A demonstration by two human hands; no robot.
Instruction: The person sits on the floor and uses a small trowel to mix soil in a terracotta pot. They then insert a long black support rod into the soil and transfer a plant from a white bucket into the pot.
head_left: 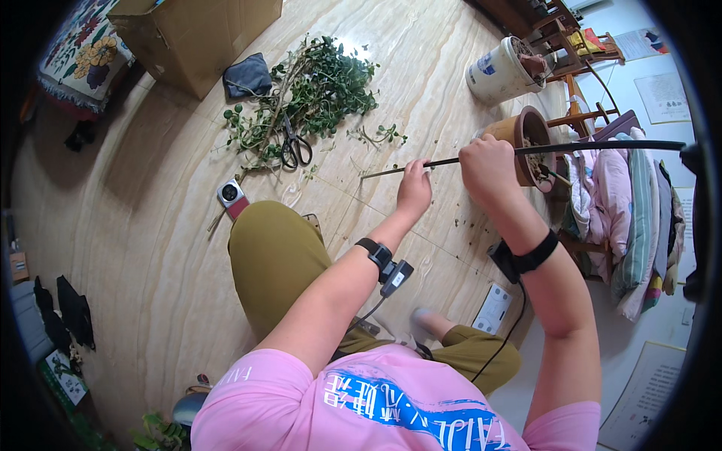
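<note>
My left hand [414, 192] grips a long dark rod [602, 144] near its thinner end, fingers closed around it. Higher up the rod, my right hand [489, 169] is also closed on it. The rod's thin end lies over the tiled floor, and its thick end reaches the right edge. A brown pot [534, 124] with soil stands just beyond my right hand, partly behind it. A heap of cut leafy stems [323, 90] lies ahead on the floor, with black-handled scissors [295, 150] at its near side and a dark cloth item [247, 79] beside it.
A cardboard box [180, 37] and a floral-covered seat [86, 52] stand at upper left. A white bucket [492, 75] is behind the pot. Clothes [617, 210] hang over furniture at right. A phone [230, 195] is left of my knee; a white flat device [494, 308] lies at right.
</note>
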